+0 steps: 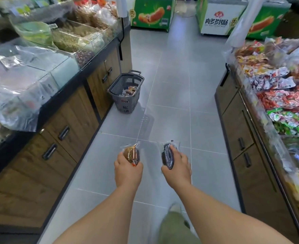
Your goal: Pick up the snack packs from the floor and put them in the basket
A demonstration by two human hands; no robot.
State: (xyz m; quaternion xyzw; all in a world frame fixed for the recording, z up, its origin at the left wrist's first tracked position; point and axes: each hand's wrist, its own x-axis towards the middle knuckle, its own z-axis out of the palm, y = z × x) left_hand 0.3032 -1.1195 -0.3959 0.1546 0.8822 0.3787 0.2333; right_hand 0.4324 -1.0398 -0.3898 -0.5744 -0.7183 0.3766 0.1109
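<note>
Ahead of each pack-gripping hand [128, 169] stands the basket [125, 90].

Both your bare forearms reach forward side by side, with the hands level, a little apart and backs turned up. Your left hand [128, 169] grips a brown snack pack [131, 153], fingers curled round it. Your right hand [178, 166] grips a dark snack pack [168, 155] the same way.

Gripped a brown snack pack [132, 154] in the left hand [127, 170] and a dark snack pack [168, 155] in the right hand [177, 166], both over the grey floor [171, 85]. Saw a grey basket [125, 104] ahead beside the wooden cabinet [99, 85], more packs [129, 90] inside.
</note>
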